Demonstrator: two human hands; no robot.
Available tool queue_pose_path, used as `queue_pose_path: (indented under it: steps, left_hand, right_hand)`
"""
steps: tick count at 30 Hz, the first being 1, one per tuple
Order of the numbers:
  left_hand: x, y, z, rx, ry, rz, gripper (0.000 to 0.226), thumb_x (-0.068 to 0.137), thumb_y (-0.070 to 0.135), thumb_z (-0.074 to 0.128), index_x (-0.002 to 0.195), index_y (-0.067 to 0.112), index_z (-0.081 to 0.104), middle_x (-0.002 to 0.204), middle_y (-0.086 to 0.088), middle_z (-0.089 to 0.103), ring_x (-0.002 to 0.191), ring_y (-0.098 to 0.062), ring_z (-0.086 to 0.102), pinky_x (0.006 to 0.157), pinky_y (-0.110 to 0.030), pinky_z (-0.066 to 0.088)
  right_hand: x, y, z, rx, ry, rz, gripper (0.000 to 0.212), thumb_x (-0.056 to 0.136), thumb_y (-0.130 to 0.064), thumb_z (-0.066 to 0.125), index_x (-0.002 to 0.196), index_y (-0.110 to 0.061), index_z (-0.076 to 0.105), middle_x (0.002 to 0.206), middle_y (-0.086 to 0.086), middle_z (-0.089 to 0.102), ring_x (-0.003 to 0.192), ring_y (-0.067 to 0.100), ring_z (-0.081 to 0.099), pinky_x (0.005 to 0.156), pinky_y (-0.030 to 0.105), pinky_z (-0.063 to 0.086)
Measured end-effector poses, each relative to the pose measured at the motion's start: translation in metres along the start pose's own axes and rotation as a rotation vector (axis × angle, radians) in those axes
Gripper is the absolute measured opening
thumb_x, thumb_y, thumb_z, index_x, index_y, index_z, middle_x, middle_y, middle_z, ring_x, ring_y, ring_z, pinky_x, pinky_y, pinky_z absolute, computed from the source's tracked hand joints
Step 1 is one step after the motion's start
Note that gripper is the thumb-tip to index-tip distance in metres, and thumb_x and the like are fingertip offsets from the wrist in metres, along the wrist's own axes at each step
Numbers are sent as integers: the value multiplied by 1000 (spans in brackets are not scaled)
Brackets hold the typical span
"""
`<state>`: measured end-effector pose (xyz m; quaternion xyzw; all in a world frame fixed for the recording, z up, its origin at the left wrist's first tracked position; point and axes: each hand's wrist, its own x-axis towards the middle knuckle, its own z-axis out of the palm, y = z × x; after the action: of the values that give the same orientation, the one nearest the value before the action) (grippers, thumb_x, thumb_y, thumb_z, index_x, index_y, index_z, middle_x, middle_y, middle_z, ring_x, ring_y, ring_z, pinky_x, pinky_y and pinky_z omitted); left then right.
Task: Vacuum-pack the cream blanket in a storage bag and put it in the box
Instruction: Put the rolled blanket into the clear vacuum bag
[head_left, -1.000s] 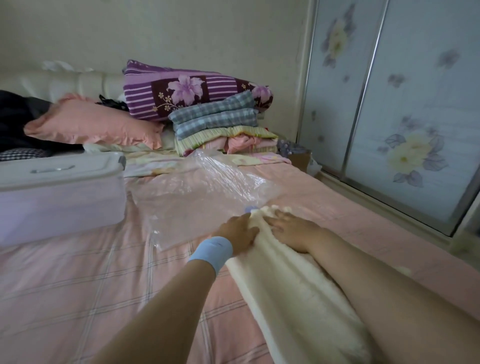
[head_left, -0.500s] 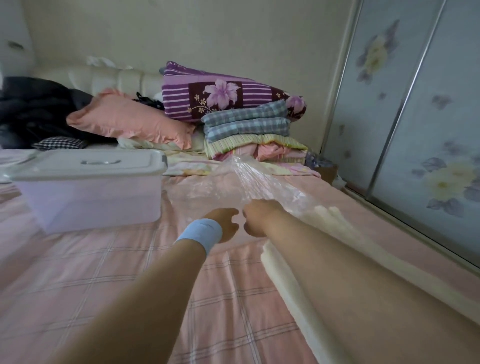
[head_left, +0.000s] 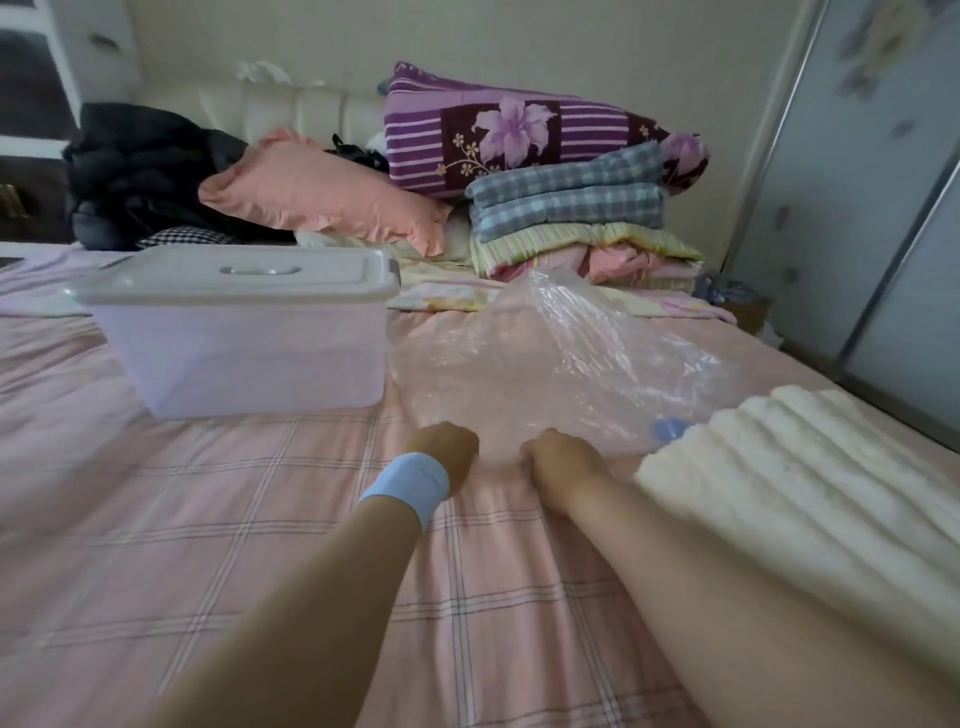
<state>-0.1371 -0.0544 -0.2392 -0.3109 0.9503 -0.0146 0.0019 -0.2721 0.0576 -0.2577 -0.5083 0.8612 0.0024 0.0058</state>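
Head view: one camera, looking down the bed (head_left: 156, 519).
Left hand: the left hand (head_left: 447, 457), blue wristband at the wrist, has its fingers curled under, pinching the near edge of the storage bag (head_left: 545, 374).
Right hand: the right hand (head_left: 558, 467) is just beside it, pinching the same edge; its fingertips are hidden.
Storage bag: clear and empty, lying mid-bed with its blue valve (head_left: 670, 430) by the blanket.
Cream blanket: the cream blanket (head_left: 810, 467) lies folded along the bed's right edge, outside the bag, its far end touching it.
Box: the box (head_left: 249, 343) stands toward the left edge, lid on.
Done: blanket folded, bag laid out.
Left: probably everything else, from opening the bag, loading and sealing it, to drawing out the air and boxing it.
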Motion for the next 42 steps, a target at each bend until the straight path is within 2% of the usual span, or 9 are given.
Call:
queue_pose_path:
  steps: [6, 11, 16, 23, 26, 29, 33, 38, 42]
  left_hand:
    - [-30, -26, -30, -123, 140, -94, 25, 99, 18, 38, 114, 10, 56, 119, -10, 60, 109, -30, 58, 88, -35, 45]
    - [-83, -47, -81, -178, 144, -76, 27, 95, 13, 44, 116, 16, 61, 122, -6, 59, 113, -28, 57, 95, -35, 47]
    - [-153, -55, -126, -167, 206, -101, 21, 92, 26, 44, 98, 31, 63, 111, 1, 63, 99, -26, 60, 80, -30, 46]
    - [-235, -74, -154, 20, -550, -434, 19, 97, 18, 52, 103, 12, 69, 75, -4, 61, 65, -18, 59, 73, -28, 49]
    - [-267, -93, -139, 188, -622, -442, 27, 100, 13, 48, 120, 5, 64, 103, -15, 61, 92, -26, 61, 96, -34, 45]
    - [-280, -102, -110, 334, -591, -423, 22, 97, 17, 46, 98, 3, 63, 117, -13, 56, 107, -27, 54, 106, -37, 42]
    - [-281, -92, -69, -83, -338, -335, 59, 89, 44, 59, 143, 25, 46, 149, 0, 44, 134, -26, 45, 109, -38, 39]
    - [-280, -66, -15, -326, -224, -268, 75, 93, 51, 55, 155, 34, 16, 158, -4, 29, 142, -28, 33, 115, -41, 30]
    - [-284, -59, 6, -83, -242, -301, 52, 99, 36, 45, 148, 42, 31, 150, -1, 38, 137, -28, 35, 112, -47, 32]
  right_hand:
    - [-16, -24, -26, 171, 174, -33, 53, 86, 2, 45, 134, -21, 54, 120, 8, 53, 100, 35, 63, 85, 40, 53]
    - [-49, -49, -62, 186, 241, 28, 26, 90, 0, 47, 98, -17, 66, 105, 7, 67, 100, 30, 65, 72, 27, 41]
    - [-85, -86, -86, 277, 270, -84, 20, 93, -12, 48, 96, -14, 68, 105, 9, 65, 99, 33, 63, 89, 36, 50]
    - [-137, -169, -81, 333, -16, -313, 31, 91, -14, 55, 118, -23, 68, 131, 2, 57, 124, 24, 55, 104, 29, 41]
    - [-158, -194, -68, 148, -169, -316, 56, 95, -18, 56, 148, -27, 42, 153, 3, 37, 131, 27, 51, 106, 35, 43]
    - [-178, -198, -52, 1, -243, -236, 67, 95, -12, 52, 155, -25, 25, 156, 11, 26, 128, 34, 54, 97, 39, 46]
    - [-198, -185, -25, -32, -294, -149, 77, 94, -8, 49, 159, -26, 12, 163, 14, 13, 143, 36, 37, 110, 44, 41]
    - [-217, -172, -2, 45, -179, -142, 58, 93, -16, 55, 148, -24, 37, 148, 9, 40, 133, 34, 46, 105, 44, 38]
    - [-220, -143, 5, 128, 124, -106, 37, 92, -25, 52, 128, -24, 59, 134, 6, 50, 123, 30, 49, 99, 35, 37]
